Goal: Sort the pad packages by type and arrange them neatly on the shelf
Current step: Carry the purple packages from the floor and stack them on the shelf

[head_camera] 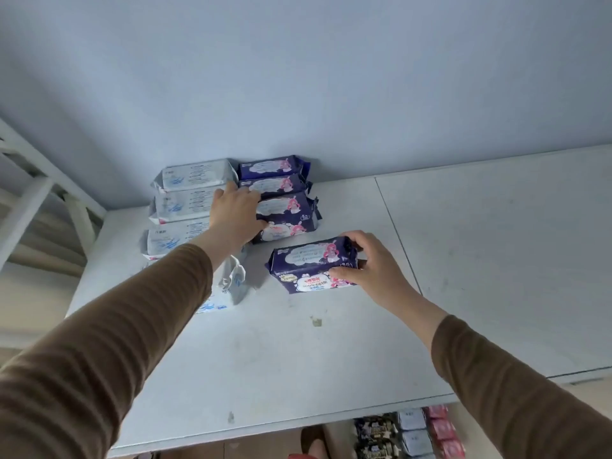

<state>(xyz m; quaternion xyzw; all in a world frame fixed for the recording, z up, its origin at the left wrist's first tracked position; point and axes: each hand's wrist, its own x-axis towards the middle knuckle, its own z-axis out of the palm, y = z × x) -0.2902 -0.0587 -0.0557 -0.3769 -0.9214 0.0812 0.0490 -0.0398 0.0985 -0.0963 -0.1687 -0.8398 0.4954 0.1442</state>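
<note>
Plenty of open room on the white shelf top (480, 260) to the right and toward the front edge, nothing standing there. The back left is packed: a row of white pad packages (190, 175) right beside a row of dark purple pad packages (281, 210), both running back to the blue wall (331, 77). One loose purple package (311, 266) sits just in front of them.

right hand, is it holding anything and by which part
The right hand grips the loose purple pad package by its right end, fingers over the top and thumb on the front face.
</note>
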